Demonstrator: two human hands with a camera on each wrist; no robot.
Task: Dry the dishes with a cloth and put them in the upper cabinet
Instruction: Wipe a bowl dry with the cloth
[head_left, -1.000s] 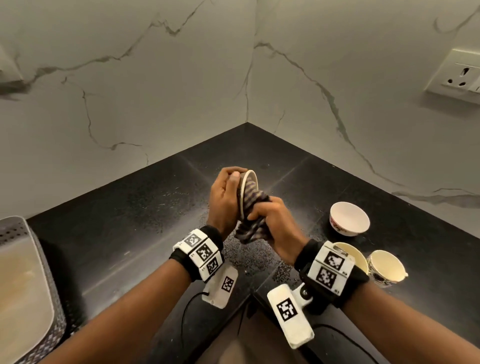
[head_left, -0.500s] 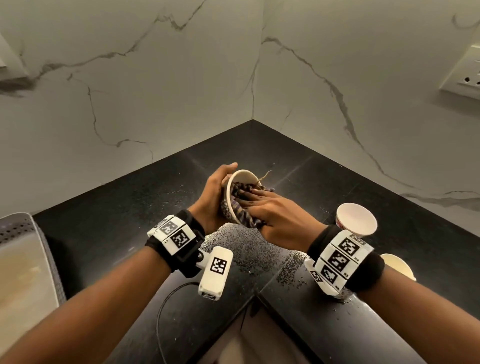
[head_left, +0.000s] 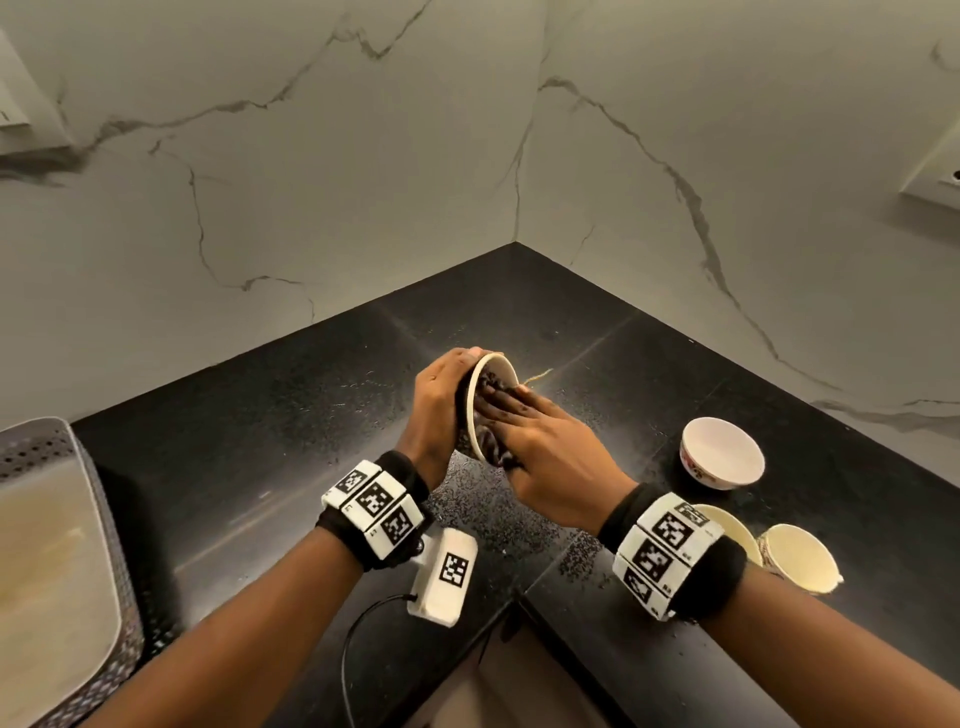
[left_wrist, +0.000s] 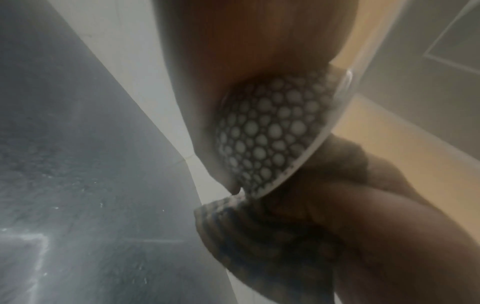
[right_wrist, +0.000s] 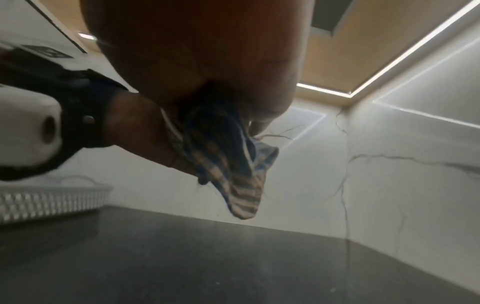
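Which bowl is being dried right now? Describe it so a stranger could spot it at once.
Start at the corner where the two marble walls meet above the black counter. Just in front of it, the left hand holds the bowl on its side while the right hand presses the striped cloth inside. Unlike the white bowl on the counter, its outside bears a dark honeycomb of pale dots.

four dishes show in the head view: one spotted bowl (head_left: 480, 402) held up on its side, one white bowl (head_left: 722, 460) standing on the counter (head_left: 260, 441), and two cream cups, one (head_left: 735, 527) largely hidden behind the wrist and one (head_left: 800, 558) beside it. one striped cloth (head_left: 491, 415) is stuffed into the held bowl. two hands: left hand (head_left: 439, 402), right hand (head_left: 550, 462). one perforated grey basket (head_left: 36, 452) at the left edge. one wall socket (head_left: 935, 171).
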